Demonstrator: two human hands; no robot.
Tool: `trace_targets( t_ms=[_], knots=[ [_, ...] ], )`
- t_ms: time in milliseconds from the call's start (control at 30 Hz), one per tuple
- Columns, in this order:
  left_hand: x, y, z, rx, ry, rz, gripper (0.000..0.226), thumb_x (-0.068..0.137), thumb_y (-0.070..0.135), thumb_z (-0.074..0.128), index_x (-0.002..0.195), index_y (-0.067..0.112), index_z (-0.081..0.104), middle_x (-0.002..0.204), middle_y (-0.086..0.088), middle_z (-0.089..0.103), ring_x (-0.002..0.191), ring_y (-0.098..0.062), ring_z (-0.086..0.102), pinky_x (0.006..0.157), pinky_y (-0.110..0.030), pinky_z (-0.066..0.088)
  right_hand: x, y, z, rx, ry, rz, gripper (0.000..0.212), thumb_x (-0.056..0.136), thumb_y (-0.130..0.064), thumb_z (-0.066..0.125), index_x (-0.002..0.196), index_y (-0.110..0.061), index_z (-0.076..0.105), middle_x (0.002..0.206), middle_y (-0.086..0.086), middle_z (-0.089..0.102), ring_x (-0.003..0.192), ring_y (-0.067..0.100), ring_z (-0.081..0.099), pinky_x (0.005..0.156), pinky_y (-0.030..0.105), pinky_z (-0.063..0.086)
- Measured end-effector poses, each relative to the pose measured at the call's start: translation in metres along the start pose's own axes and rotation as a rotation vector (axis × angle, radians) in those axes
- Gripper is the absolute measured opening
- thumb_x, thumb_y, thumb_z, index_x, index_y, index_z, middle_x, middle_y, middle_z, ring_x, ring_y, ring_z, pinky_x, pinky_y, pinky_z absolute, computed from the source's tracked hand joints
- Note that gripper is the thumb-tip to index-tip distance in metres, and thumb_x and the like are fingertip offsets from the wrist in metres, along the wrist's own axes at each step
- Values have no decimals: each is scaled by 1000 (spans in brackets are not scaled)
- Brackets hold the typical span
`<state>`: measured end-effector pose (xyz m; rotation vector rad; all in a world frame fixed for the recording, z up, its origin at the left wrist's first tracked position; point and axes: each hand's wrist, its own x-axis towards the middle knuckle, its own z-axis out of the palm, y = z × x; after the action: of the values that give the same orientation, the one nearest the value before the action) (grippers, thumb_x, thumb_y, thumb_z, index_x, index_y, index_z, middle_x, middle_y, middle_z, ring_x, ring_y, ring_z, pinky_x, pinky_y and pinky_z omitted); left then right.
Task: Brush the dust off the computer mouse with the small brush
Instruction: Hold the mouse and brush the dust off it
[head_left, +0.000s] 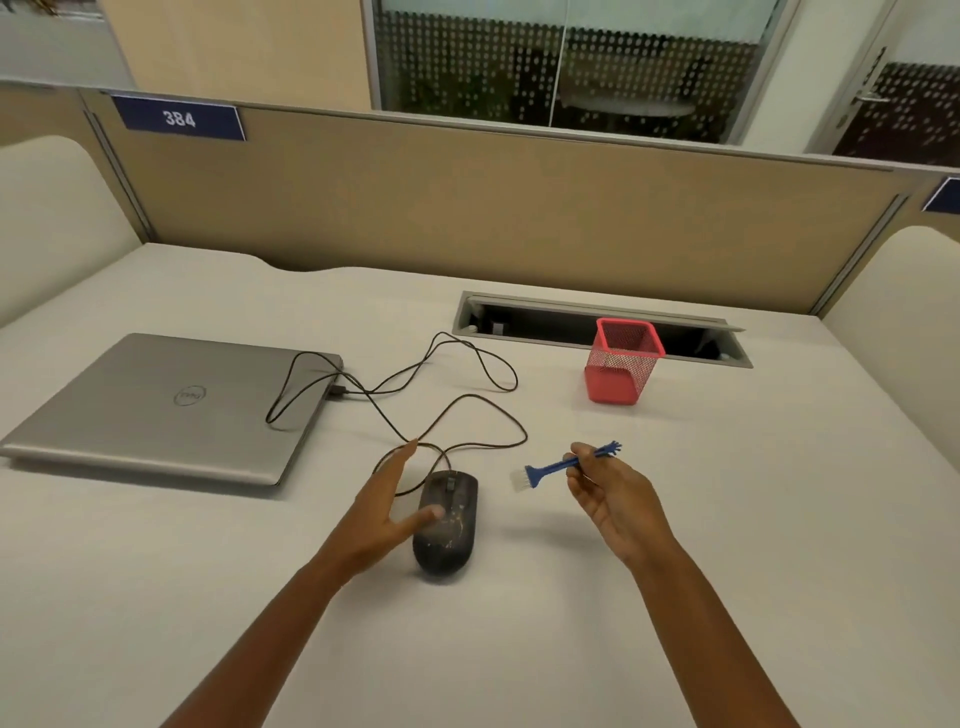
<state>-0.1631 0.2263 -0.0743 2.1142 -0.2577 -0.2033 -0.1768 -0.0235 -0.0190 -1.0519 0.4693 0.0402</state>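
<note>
A black wired computer mouse lies on the white desk, its top smeared with pale dust. My left hand rests at the mouse's left side, fingers stretched out and apart, thumb lying on the mouse's top. My right hand hovers to the right of the mouse, pinching the handle of a small blue brush. The brush's white bristles point left, a short gap away from the mouse and above the desk.
A shut silver laptop lies at the left, with the mouse's black cable looping from it across the desk. A red mesh pen cup stands behind, before an open cable slot. A beige partition closes the desk's far edge.
</note>
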Motion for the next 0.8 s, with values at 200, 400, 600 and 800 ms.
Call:
trace_targets(
  t_ms=[200, 400, 600, 800],
  knots=[
    [-9, -14, 2, 110, -119, 41, 133, 35, 87, 56, 141, 29, 0, 143, 20, 4, 132, -2, 11, 109, -25, 12, 0, 17, 18, -394, 68, -180, 15, 86, -7, 60, 96, 4, 63, 75, 7, 63, 71, 17, 64, 64, 17, 57],
    [-6, -12, 1, 163, -173, 82, 138, 30, 89, 53, 140, 29, -3, 142, 21, 2, 132, -5, 8, 111, -30, 11, 3, 20, 41, -650, -4, -238, 8, 86, -7, 60, 90, -1, 63, 67, 4, 63, 61, 13, 62, 52, 9, 54],
    [-2, -13, 1, 197, -172, 107, 136, 33, 92, 47, 141, 24, 2, 153, 2, 16, 138, -16, 18, 112, -32, 15, 17, 19, 58, -789, -88, -211, 14, 86, -8, 60, 95, 3, 62, 66, 3, 61, 59, 11, 61, 50, 8, 53],
    [1, -17, 3, 210, -163, 92, 132, 34, 92, 47, 141, 25, 6, 151, 2, 22, 136, -18, 23, 112, -36, 20, 29, 17, 68, -908, -103, -230, 16, 86, -5, 59, 97, 7, 61, 69, 7, 62, 57, 11, 59, 48, 8, 51]
  ],
)
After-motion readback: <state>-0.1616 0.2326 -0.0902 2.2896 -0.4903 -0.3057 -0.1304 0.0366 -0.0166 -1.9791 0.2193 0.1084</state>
